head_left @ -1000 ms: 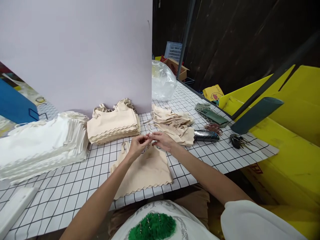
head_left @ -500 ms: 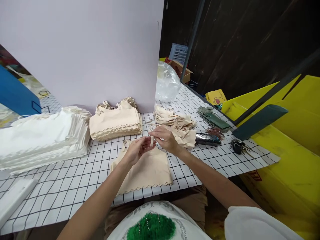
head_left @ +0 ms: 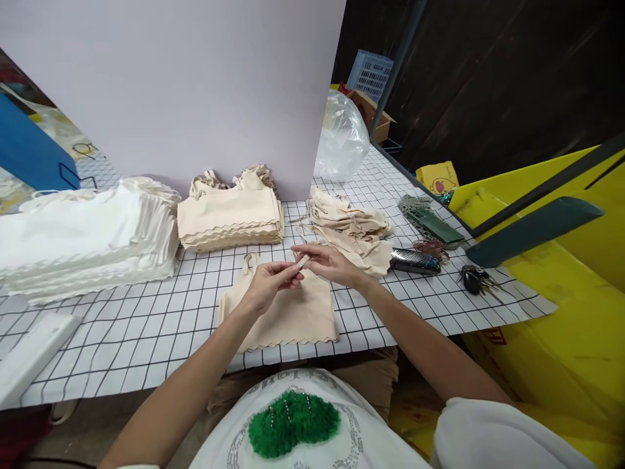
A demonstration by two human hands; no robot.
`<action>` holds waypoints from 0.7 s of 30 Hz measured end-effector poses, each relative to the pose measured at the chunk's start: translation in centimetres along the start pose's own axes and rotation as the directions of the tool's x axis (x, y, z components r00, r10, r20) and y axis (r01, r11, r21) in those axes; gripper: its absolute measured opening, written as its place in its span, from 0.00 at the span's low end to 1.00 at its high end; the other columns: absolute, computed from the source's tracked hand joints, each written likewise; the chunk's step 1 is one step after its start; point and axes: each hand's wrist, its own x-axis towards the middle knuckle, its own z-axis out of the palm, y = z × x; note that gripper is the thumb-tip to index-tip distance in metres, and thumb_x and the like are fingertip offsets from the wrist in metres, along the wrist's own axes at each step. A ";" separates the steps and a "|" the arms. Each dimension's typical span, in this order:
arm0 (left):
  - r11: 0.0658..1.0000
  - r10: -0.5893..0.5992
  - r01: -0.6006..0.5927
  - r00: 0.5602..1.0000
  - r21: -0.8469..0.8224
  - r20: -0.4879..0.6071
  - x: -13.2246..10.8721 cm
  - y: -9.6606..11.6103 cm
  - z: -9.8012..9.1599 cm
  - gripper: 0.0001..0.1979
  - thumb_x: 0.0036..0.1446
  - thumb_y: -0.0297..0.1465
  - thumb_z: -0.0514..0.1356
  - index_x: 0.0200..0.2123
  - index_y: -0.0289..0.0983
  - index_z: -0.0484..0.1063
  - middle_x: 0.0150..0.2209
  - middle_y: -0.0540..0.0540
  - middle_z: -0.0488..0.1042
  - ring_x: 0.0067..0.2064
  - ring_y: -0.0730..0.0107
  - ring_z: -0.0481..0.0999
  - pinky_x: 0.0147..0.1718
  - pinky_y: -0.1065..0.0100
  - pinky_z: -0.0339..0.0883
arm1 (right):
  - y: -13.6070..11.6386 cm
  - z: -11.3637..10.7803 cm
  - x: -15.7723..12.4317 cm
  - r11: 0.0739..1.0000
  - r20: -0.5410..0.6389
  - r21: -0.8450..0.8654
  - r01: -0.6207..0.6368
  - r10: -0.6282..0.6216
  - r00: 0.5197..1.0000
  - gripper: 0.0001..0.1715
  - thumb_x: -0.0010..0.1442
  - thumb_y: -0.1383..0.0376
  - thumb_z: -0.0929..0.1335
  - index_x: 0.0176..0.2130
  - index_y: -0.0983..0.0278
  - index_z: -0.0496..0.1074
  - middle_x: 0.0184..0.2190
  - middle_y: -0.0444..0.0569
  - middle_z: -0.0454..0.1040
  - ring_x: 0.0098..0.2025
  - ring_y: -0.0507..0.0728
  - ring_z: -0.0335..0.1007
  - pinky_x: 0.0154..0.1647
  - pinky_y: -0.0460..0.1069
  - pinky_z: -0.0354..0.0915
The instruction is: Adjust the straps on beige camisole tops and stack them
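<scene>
White stack: the tall pile of folded white cloth garments [head_left: 92, 228] sits far left on the grid-patterned desk [head_left: 195, 312]; its uneven right side could slump if a forearm knocked it.
Beige stack: the neat pile of beige scallop-hemmed garments [head_left: 229, 215] leans no risk on the work unless the cloth is dragged far.
Left hand: the left hand [head_left: 273, 283] pinches a narrow beige fabric strap [head_left: 303, 262] between thumb and fingers; a loose pinch could let it twist or slip.
Beige garment: the single flat beige cloth top [head_left: 297, 319] lies beneath both hands, hem close to the near edge; a hard tug could crease or shift it.
Right hand: the right hand [head_left: 334, 264] is half-open beside the strap, fingers extended; whether it grips is unclear.
Loose pile: the crumpled beige fabric heap [head_left: 351, 221], far right of the hands, could snag a sleeve.
</scene>
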 end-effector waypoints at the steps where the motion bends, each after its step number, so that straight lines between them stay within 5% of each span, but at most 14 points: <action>1: 1.000 0.007 -0.007 1.000 0.014 0.020 -0.1 0.1 0.0 0.18 0.46 0.41 0.75 0.35 0.32 0.83 0.31 0.43 0.81 0.31 0.73 0.77 0.37 0.68 0.74 | -0.2 0.0 -0.1 1.000 0.036 0.010 -0.028 0.028 0.999 0.19 0.63 0.61 0.68 0.52 0.61 0.78 0.44 0.52 0.80 0.45 0.58 0.76 0.46 0.54 0.73; 6: 0.999 -0.027 0.029 0.998 0.026 -0.056 -0.4 0.1 -0.4 0.21 0.40 0.41 0.78 0.34 0.31 0.83 0.31 0.40 0.83 0.32 0.66 0.81 0.38 0.63 0.78 | -0.4 0.4 -0.5 0.998 -0.054 -0.002 -0.058 0.057 0.997 0.11 0.60 0.59 0.71 0.37 0.62 0.82 0.35 0.51 0.79 0.38 0.57 0.74 0.41 0.52 0.70; 13: 0.997 -0.066 0.061 0.991 -0.045 -0.120 -0.6 -0.5 -0.5 0.21 0.39 0.40 0.78 0.34 0.31 0.82 0.31 0.41 0.83 0.32 0.66 0.82 0.39 0.64 0.78 | 0.3 1.6 -0.8 0.977 -0.115 0.180 -0.113 0.135 0.984 0.13 0.55 0.54 0.76 0.34 0.61 0.83 0.32 0.50 0.77 0.36 0.56 0.73 0.39 0.53 0.69; 21: 0.995 0.087 -0.081 0.989 0.051 -0.123 -0.3 -1.3 -0.3 0.17 0.47 0.40 0.74 0.34 0.33 0.81 0.30 0.44 0.80 0.32 0.68 0.79 0.36 0.65 0.74 | 0.7 2.5 -1.3 0.958 -0.180 0.256 -0.133 0.183 0.966 0.17 0.54 0.50 0.76 0.32 0.62 0.79 0.32 0.49 0.76 0.37 0.56 0.72 0.38 0.52 0.70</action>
